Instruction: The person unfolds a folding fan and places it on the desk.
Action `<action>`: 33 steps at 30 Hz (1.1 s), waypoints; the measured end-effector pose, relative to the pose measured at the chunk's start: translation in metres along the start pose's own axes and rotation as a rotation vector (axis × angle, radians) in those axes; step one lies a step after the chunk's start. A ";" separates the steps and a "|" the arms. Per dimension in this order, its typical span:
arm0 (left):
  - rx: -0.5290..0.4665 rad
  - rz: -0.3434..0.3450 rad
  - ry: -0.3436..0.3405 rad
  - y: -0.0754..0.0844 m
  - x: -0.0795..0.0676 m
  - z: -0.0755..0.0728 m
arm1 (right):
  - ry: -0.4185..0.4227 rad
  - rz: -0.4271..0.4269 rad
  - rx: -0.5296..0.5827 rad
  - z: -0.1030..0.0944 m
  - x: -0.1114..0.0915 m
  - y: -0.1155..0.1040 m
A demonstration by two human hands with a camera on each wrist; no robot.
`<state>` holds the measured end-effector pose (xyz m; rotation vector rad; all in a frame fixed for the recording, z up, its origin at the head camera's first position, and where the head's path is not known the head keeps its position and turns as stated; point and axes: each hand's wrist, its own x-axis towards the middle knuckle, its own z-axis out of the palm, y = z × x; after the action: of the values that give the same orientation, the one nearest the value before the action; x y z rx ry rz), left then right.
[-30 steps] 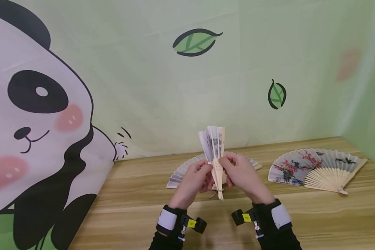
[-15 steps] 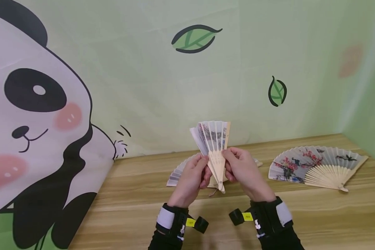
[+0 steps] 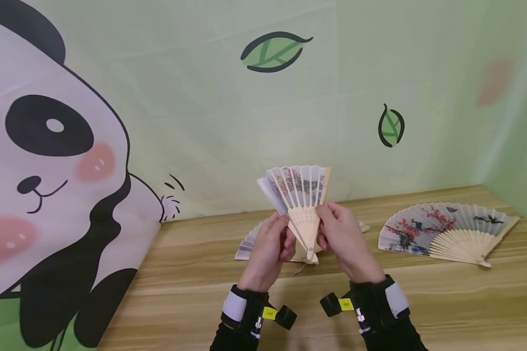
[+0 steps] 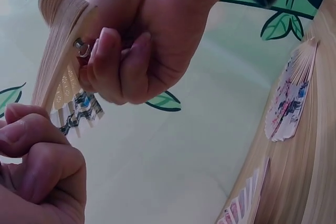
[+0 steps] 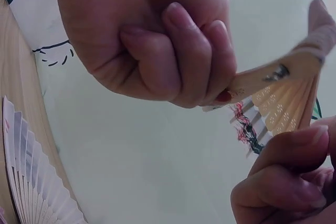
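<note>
A folding fan [image 3: 305,190] with pale ribs and a printed flower scene is held up partly spread, its pivot end down. My left hand [image 3: 268,248] pinches its left edge, fingers curled in behind. On the opposite edge my right hand [image 3: 343,239] grips the outer rib with thumb and fingers. In the left wrist view the folded ribs [image 4: 60,45] and metal pivot show near the right hand [image 4: 142,40], with the left hand [image 4: 42,177] low at left. The right wrist view shows the left hand [image 5: 163,45] above and the right hand [image 5: 289,177] at lower right.
Behind the hands, a second spread fan [image 3: 246,246] lies on the wooden table [image 3: 180,292], partly hidden. A third spread fan [image 3: 443,234] with pink blossoms lies at right. A panda backdrop [image 3: 52,204] stands at left, and a green leaf-printed cloth [image 3: 193,122] rises behind the table.
The held fan has spread wider, its left side opening leftward and more of the flower print showing. Both hands have risen slightly and keep their grip. The fans on the table have not moved.
</note>
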<state>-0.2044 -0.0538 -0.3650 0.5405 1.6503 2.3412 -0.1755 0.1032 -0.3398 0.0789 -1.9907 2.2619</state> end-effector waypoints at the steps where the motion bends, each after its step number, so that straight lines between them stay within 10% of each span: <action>1: -0.005 0.000 0.000 -0.001 0.000 0.001 | 0.009 -0.004 -0.005 0.000 0.000 0.000; 33: -0.091 0.064 0.058 -0.011 0.001 0.014 | 0.299 -0.191 -0.182 0.013 0.007 0.015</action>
<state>-0.1993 -0.0376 -0.3705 0.5195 1.5628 2.4863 -0.1853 0.0887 -0.3518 -0.0785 -1.9275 1.8458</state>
